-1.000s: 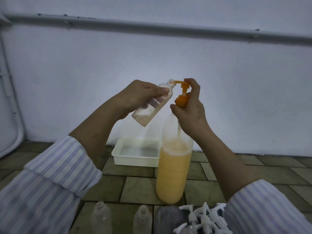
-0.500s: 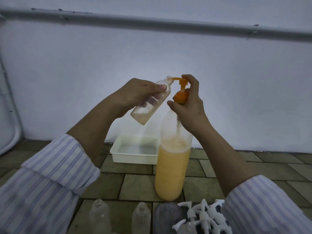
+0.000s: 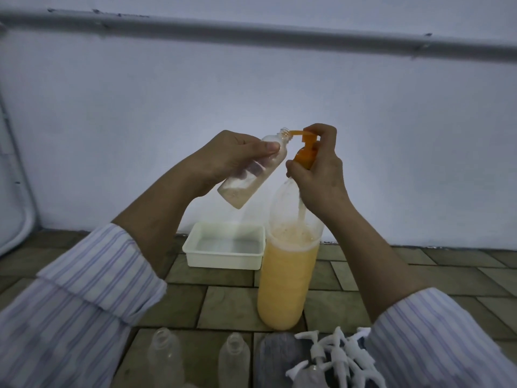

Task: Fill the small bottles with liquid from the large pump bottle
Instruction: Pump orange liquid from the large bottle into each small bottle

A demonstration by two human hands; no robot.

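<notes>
Nearest, two empty clear plastic small bottles (image 3: 165, 357) wait on the tiled floor. Beyond, the right hand (image 3: 319, 175) grips the tall orange-filled pump bottle (image 3: 288, 278) at its head; the left hand (image 3: 223, 158) holds a tilted clear small bottle (image 3: 251, 177). Best keep its mouth at the orange nozzle (image 3: 382, 133) and pump slowly.

- The frame is dim overall, with a cool bluish cast.
- The brightest patch lies on the wall (image 3: 251, 93) at centre, fading toward the corners.
- The pipe (image 3: 251, 30) across the top bows from wide-angle distortion.
- The striped sleeves (image 3: 84, 303) in the lower corners look soft and smeared.
- No harsh glare shows; shadows are faint.
</notes>
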